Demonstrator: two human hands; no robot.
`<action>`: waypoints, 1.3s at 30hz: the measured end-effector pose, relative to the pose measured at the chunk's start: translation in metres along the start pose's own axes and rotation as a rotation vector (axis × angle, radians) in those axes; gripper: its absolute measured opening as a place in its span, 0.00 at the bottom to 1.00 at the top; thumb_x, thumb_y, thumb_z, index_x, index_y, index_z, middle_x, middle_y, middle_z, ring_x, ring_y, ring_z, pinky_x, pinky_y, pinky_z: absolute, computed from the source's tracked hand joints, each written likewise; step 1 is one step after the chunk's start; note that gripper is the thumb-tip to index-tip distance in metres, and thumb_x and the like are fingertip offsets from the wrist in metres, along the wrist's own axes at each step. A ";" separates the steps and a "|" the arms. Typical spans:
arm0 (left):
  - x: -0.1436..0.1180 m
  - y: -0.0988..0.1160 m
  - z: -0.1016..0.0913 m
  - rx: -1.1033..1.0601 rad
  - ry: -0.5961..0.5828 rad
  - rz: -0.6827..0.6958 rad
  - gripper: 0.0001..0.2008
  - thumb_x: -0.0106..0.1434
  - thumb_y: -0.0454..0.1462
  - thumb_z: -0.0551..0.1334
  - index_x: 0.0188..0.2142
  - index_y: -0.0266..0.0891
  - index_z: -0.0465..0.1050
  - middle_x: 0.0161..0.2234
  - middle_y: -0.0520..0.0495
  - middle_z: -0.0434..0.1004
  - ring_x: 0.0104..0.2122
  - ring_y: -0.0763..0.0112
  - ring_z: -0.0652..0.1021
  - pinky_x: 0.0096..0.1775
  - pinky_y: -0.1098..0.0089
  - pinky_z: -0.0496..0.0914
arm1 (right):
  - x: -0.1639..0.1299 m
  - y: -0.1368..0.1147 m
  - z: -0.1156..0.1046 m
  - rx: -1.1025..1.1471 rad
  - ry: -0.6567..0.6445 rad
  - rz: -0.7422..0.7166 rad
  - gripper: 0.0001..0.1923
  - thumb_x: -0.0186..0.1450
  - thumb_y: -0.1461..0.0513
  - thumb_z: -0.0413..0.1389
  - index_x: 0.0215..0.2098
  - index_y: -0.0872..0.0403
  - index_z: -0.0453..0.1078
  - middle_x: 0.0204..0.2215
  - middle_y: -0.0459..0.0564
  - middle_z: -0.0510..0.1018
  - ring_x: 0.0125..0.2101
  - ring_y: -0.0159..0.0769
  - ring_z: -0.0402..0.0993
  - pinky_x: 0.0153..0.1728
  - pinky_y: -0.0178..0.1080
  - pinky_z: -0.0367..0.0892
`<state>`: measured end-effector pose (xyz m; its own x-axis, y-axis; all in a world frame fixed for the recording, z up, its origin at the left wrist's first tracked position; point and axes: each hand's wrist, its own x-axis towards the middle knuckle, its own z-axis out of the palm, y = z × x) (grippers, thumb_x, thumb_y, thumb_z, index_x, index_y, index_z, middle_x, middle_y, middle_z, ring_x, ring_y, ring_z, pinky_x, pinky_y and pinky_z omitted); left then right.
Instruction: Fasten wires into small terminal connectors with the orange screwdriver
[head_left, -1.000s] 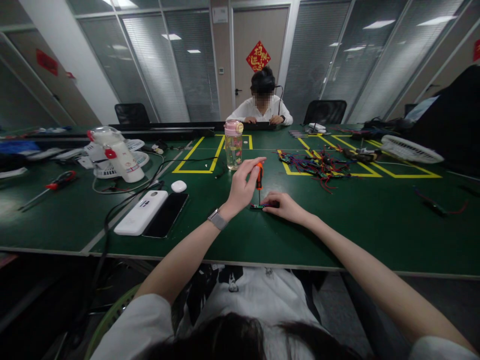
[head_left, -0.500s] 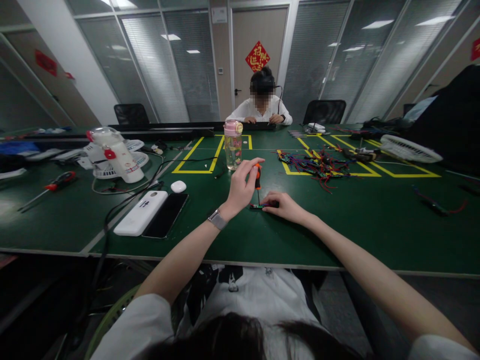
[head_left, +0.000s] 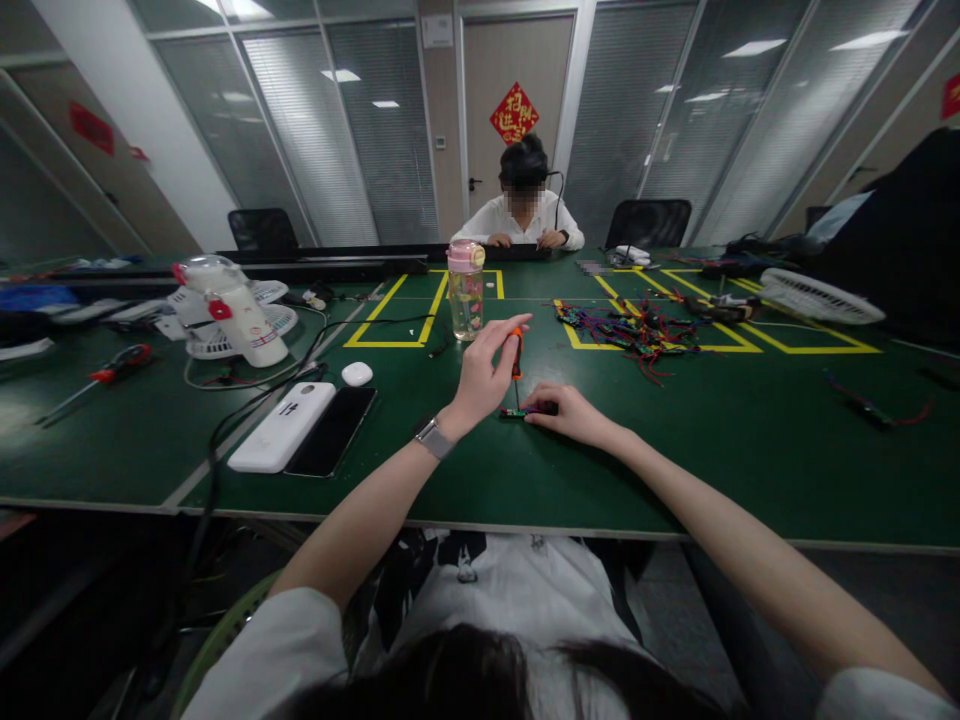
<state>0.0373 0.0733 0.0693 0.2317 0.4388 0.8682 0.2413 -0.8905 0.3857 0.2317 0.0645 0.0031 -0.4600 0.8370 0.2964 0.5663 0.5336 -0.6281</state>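
My left hand [head_left: 486, 368] is closed on the orange and black handle of a screwdriver [head_left: 517, 358], which stands nearly upright. The tip of its shaft meets a small green circuit board [head_left: 513, 412] lying on the table; whether it sits on a screw is too small to tell. From the right, my right hand [head_left: 564, 413] pinches the board's other end between thumb and fingers and presses it down. Dark wires show under those fingers, and that part of the board is hidden.
A pink-lidded bottle [head_left: 466, 290] stands just beyond my left hand. Wired boards [head_left: 637, 328] lie heaped at the far right. Leftward are a phone [head_left: 331, 432], a white power bank [head_left: 282, 427], an earbud case [head_left: 357, 374] and another screwdriver [head_left: 97, 380]. A co-worker [head_left: 521, 205] sits opposite.
The screwdriver handle appears slightly turned in my left hand, whose fingers have shifted a little. My right hand and the circuit board stay in place.
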 end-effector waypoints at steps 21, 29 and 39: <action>-0.001 -0.001 0.001 0.003 0.030 -0.014 0.08 0.69 0.41 0.63 0.46 0.43 0.76 0.38 0.48 0.73 0.37 0.69 0.75 0.43 0.65 0.72 | 0.000 -0.003 -0.001 -0.003 0.007 -0.001 0.07 0.61 0.64 0.63 0.38 0.55 0.81 0.32 0.49 0.77 0.31 0.35 0.73 0.35 0.38 0.68; -0.002 0.001 0.002 -0.046 0.002 -0.032 0.14 0.75 0.39 0.51 0.54 0.43 0.72 0.46 0.45 0.77 0.45 0.67 0.77 0.48 0.64 0.72 | 0.000 -0.002 -0.001 0.001 0.007 -0.008 0.07 0.61 0.63 0.64 0.38 0.54 0.81 0.31 0.49 0.77 0.30 0.34 0.73 0.34 0.38 0.69; -0.001 -0.004 0.000 0.009 0.059 -0.068 0.10 0.73 0.42 0.58 0.47 0.43 0.75 0.39 0.47 0.74 0.39 0.68 0.75 0.44 0.64 0.72 | 0.000 -0.002 0.000 0.004 0.012 0.001 0.07 0.61 0.64 0.63 0.38 0.55 0.81 0.31 0.49 0.76 0.29 0.34 0.72 0.34 0.38 0.68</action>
<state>0.0367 0.0765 0.0672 0.1592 0.4900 0.8571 0.2627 -0.8579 0.4417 0.2306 0.0630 0.0045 -0.4516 0.8387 0.3044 0.5640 0.5327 -0.6310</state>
